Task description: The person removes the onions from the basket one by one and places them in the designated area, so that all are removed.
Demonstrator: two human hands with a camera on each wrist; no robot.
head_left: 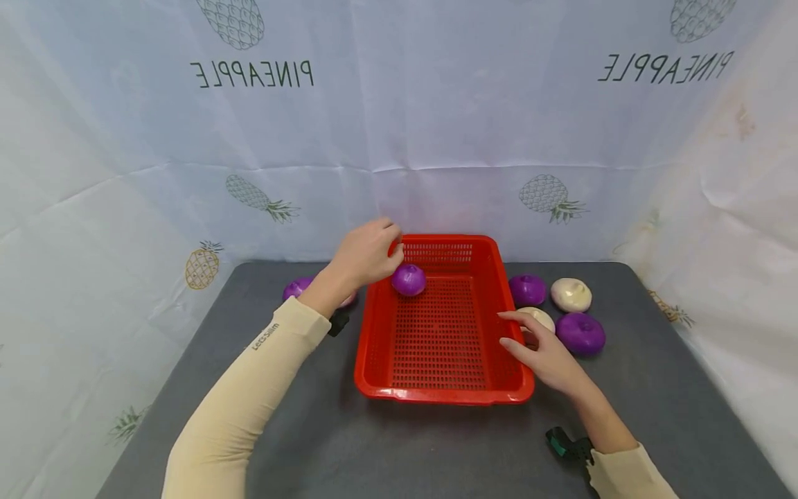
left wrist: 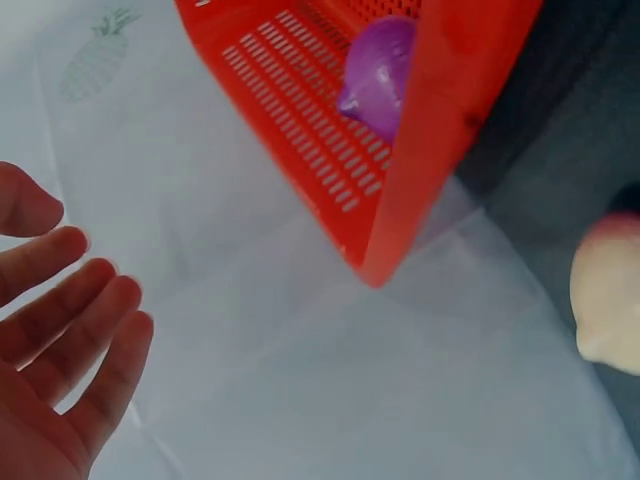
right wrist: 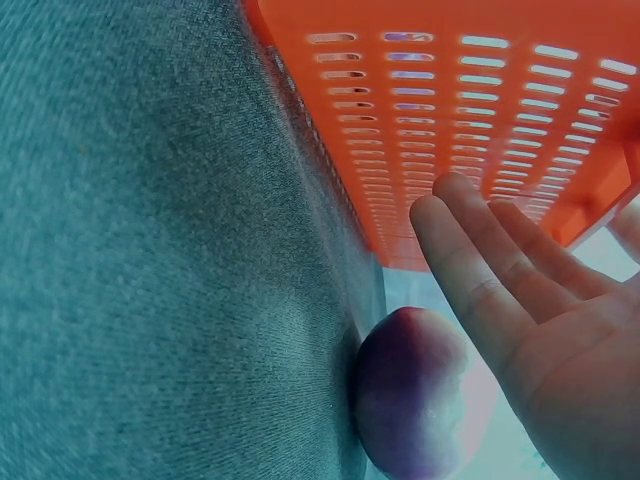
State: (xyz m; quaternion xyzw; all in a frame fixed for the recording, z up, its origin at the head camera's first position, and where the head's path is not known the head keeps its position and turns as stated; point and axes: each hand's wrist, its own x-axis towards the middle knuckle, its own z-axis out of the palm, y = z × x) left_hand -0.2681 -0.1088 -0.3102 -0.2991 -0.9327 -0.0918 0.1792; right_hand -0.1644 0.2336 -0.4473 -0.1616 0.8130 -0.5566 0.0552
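A purple onion (head_left: 409, 280) is in the far left part of a red perforated basket (head_left: 444, 396). Over the basket's far left corner is my left hand (head_left: 369, 254); in the left wrist view its loosely bent fingers (left wrist: 75, 320) hold nothing and stand apart from the basket. Beside the basket's right wall is my right hand (head_left: 551, 357), fingers extended and thumb apart. The right wrist view has those fingers (right wrist: 490, 260) near the slotted outer wall; contact is hard to tell. A pale round vegetable (head_left: 537, 319) is partly hidden behind this hand.
Right of the basket lie two purple onions (head_left: 580, 333) and another pale round vegetable (head_left: 571, 295). Left of it, a purple one (head_left: 296, 287) and a pinkish one (head_left: 349, 299) are partly covered by my left arm. A printed cloth (head_left: 436, 138) hangs behind the grey table (head_left: 399, 450).
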